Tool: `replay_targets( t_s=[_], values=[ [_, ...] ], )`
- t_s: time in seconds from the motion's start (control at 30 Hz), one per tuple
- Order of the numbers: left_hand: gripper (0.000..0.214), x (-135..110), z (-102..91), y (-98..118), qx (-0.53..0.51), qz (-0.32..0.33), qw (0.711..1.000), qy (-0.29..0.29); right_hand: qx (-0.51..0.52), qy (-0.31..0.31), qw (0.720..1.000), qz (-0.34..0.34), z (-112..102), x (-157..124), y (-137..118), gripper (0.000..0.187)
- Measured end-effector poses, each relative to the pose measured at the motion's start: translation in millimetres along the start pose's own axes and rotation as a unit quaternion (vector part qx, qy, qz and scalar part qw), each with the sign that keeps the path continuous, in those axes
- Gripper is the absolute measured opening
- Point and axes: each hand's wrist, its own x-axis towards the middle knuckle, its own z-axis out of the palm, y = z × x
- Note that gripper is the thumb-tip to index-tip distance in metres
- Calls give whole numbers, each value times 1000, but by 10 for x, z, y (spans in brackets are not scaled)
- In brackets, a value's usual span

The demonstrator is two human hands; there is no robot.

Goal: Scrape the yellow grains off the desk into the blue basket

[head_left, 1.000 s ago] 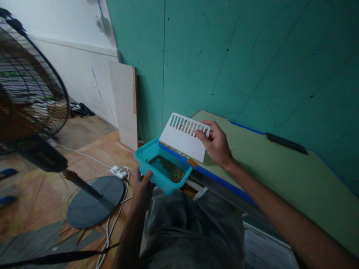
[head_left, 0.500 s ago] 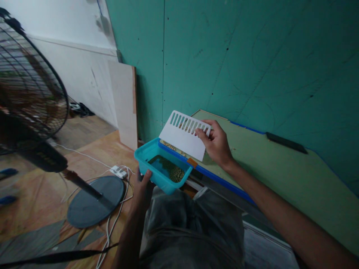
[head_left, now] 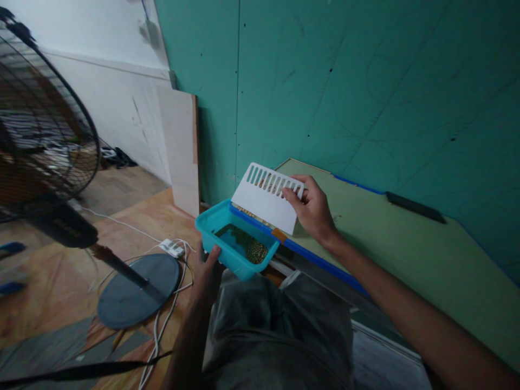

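My left hand [head_left: 206,276] grips the near side of a turquoise plastic tray [head_left: 211,225] held against the table's blue-taped edge. Small green beans [head_left: 247,246] lie in the tray's bottom. My right hand [head_left: 312,210] pinches the top of a white slotted plastic card [head_left: 265,201], which stands tilted on the green table [head_left: 406,249] just behind the tray. A few beans lie along the card's lower edge.
A standing fan [head_left: 44,162] with a round grey base [head_left: 138,292] is at the left. A white power strip [head_left: 171,248] and cables lie on the wooden floor. A dark flat bar [head_left: 414,207] rests by the teal wall. My grey-trousered lap is below.
The white card dipped slightly and came back; the fan head swings a little. Hands and tray stay where they were.
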Motion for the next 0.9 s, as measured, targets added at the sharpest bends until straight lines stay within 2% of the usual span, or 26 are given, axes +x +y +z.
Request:
replay_targets(
  t_s=[0.33,0.63,0.9],
  values=[
    [70,-8,6,-2,-6,-14,1000,-8,8,0,1000,-1,6,5,-8,44],
    [61,-3,-4,-4,6,-3,1000,-7,9,0,1000,0,10,3,-39,46],
    [66,-1,-2,1,-5,-12,1000,-6,17,-13,1000,1,20,-12,-38,45]
  ],
)
